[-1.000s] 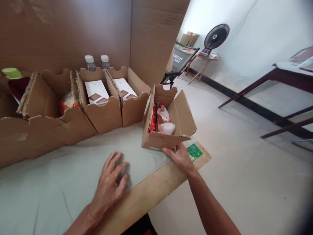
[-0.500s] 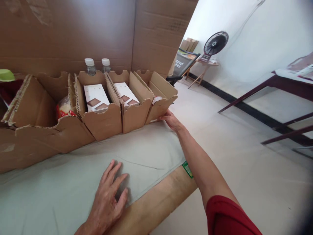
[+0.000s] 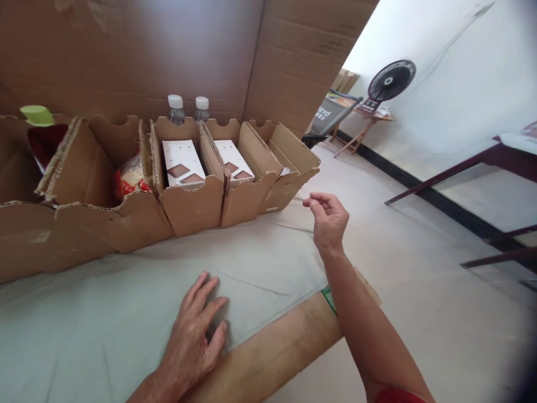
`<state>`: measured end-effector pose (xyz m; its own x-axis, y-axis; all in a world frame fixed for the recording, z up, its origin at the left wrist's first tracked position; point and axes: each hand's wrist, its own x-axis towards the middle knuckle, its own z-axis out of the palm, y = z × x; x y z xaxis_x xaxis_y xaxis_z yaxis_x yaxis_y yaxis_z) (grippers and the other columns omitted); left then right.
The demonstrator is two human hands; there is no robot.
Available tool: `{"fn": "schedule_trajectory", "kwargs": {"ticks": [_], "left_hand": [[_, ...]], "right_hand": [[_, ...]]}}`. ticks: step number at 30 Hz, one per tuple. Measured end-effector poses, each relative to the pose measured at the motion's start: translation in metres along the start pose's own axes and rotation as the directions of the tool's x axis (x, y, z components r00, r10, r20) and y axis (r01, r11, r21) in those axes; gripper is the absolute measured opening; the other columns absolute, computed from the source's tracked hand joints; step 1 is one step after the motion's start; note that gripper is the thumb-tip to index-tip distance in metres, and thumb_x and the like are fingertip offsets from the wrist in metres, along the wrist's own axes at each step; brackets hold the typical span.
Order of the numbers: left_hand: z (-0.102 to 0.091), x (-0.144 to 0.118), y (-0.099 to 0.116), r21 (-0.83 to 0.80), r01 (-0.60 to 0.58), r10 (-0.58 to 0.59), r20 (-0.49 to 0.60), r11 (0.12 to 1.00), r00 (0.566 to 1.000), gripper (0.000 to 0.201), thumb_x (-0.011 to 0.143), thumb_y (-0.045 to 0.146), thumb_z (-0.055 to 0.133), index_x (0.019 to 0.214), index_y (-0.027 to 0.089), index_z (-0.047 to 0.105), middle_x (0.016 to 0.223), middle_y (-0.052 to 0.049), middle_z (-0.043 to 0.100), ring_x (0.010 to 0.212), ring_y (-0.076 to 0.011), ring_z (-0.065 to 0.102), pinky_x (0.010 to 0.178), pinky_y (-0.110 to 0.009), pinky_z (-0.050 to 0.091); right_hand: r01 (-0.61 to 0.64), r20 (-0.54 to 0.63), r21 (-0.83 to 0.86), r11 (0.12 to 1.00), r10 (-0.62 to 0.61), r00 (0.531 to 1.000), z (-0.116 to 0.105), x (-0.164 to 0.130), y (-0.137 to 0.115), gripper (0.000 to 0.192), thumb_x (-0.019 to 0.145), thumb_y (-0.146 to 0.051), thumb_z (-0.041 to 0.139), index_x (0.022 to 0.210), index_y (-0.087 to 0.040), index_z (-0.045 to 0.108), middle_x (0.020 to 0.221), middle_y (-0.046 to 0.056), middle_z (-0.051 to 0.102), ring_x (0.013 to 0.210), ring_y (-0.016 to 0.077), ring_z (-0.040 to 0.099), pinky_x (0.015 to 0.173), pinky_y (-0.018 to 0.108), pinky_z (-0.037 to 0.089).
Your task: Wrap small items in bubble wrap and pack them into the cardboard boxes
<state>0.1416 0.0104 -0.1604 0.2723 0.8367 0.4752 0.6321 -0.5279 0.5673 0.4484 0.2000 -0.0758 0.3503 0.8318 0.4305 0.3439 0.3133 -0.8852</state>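
Tall brown cardboard panel (image 3: 180,56) along far side. Pale green cloth (image 3: 260,254) across near side. Row of open-topped brown cardboard bins (image 3: 193,210) between; rightmost brown cardboard bin (image 3: 287,191) at row's right end. Left hand (image 3: 191,330), fingers spread, palm down on cloth. Right hand (image 3: 331,221), fingers curled in, near rightmost bin, apart from it. White rectangular boxes (image 3: 182,157) in two bins left of it. Clear white-capped bottles (image 3: 177,115) behind.
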Motion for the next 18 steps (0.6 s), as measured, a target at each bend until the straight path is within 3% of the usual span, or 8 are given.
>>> {"fn": "schedule_trajectory", "kwargs": {"ticks": [1, 3, 5, 7, 10, 13, 15, 18], "left_hand": [[0.0, 0.0, 0.0, -0.009, 0.004, -0.004, -0.002, 1.0, 1.0, 0.031, 0.091, 0.016, 0.06, 0.119, 0.023, 0.07, 0.145, -0.015, 0.065, 0.148, -0.037, 0.05, 0.104, -0.059, 0.059], [0.0, -0.001, -0.001, -0.02, 0.018, -0.019, -0.009, 1.0, 1.0, 0.03, 0.091, 0.017, 0.06, 0.119, 0.023, 0.071, 0.144, -0.015, 0.066, 0.147, -0.0376, 0.05, 0.106, -0.059, 0.059], [0.0, -0.002, -0.003, -0.028, 0.023, -0.024, -0.015, 0.999, 1.0, 0.029, 0.091, 0.017, 0.06, 0.118, 0.022, 0.072, 0.143, -0.016, 0.066, 0.147, -0.038, 0.051, 0.106, -0.06, 0.058], [0.001, -0.002, -0.005, -0.04, 0.019, -0.019, -0.017, 0.999, 1.0, 0.028, 0.091, 0.017, 0.06, 0.116, 0.022, 0.072, 0.142, -0.016, 0.066, 0.146, -0.0384, 0.051, 0.106, -0.061, 0.058], [0.003, -0.002, -0.007, -0.06, 0.017, -0.019, -0.024, 0.998, 1.0, 0.027, 0.091, 0.017, 0.058, 0.114, 0.021, 0.073, 0.142, -0.017, 0.066, 0.145, -0.0384, 0.052, 0.107, -0.061, 0.057], [0.004, -0.002, -0.008, -0.093, 0.048, -0.055, -0.082, 0.994, 0.995, 0.029, 0.09, 0.016, 0.056, 0.113, 0.02, 0.073, 0.14, -0.017, 0.067, 0.141, -0.0367, 0.057, 0.106, -0.06, 0.058], [0.003, -0.001, -0.008, -0.129, 0.095, -0.111, -0.125, 0.987, 0.986, 0.032, 0.089, 0.015, 0.055, 0.115, 0.02, 0.073, 0.139, -0.017, 0.068, 0.138, -0.0357, 0.06, 0.101, -0.056, 0.062], [0.001, 0.003, -0.007, -0.216, 0.208, -0.241, -0.141, 0.954, 0.96, 0.037, 0.088, 0.016, 0.055, 0.122, 0.019, 0.071, 0.143, -0.018, 0.065, 0.136, -0.0355, 0.061, 0.078, -0.041, 0.067]], "right_hand": [[0.066, 0.048, -0.019, 0.998, -0.065, 0.997, 0.004, -0.009, -0.017, 0.025, 0.085, -0.04, 0.068, 0.105, -0.025, 0.069, 0.09, 0.003, 0.072, 0.087, 0.0231, 0.069, 0.091, 0.045, 0.057], [0.188, 0.263, -0.058, 0.98, -0.167, 0.95, 0.02, -0.022, -0.052, 0.04, 0.088, -0.038, 0.069, 0.126, -0.027, 0.068, 0.087, 0.001, 0.072, 0.073, 0.0194, 0.065, 0.075, 0.039, 0.057], [0.267, 0.458, -0.126, 0.955, -0.182, 0.87, 0.04, -0.025, -0.079, 0.058, 0.089, -0.033, 0.067, 0.146, -0.029, 0.058, 0.083, -0.002, 0.072, 0.066, 0.0173, 0.061, 0.069, 0.036, 0.054], [0.326, 0.565, -0.23, 0.917, -0.147, 0.812, 0.061, -0.018, -0.094, 0.061, 0.087, -0.026, 0.066, 0.147, -0.029, 0.058, 0.077, -0.003, 0.071, 0.065, 0.0177, 0.061, 0.071, 0.035, 0.052], [0.376, 0.594, -0.364, 0.852, -0.099, 0.798, 0.081, -0.004, -0.101, 0.031, 0.084, -0.02, 0.065, 0.113, -0.026, 0.073, 0.071, -0.003, 0.068, 0.068, 0.0192, 0.062, 0.072, 0.033, 0.047], [0.379, 0.559, -0.407, 0.831, -0.102, 0.823, 0.081, -0.004, -0.105, 0.008, 0.085, -0.02, 0.061, 0.086, -0.023, 0.069, 0.071, -0.001, 0.069, 0.069, 0.0191, 0.062, 0.071, 0.031, 0.044], [0.382, 0.554, -0.403, 0.831, -0.111, 0.825, 0.068, -0.019, -0.11, 0.008, 0.086, -0.019, 0.059, 0.084, -0.022, 0.066, 0.071, 0.0, 0.07, 0.068, 0.0186, 0.063, 0.069, 0.03, 0.044], [0.379, 0.543, -0.378, 0.845, -0.13, 0.829, 0.029, -0.058, -0.119, 0.01, 0.087, -0.02, 0.057, 0.087, -0.022, 0.067, 0.07, -0.001, 0.07, 0.062, 0.0164, 0.062, 0.063, 0.027, 0.045]]}}
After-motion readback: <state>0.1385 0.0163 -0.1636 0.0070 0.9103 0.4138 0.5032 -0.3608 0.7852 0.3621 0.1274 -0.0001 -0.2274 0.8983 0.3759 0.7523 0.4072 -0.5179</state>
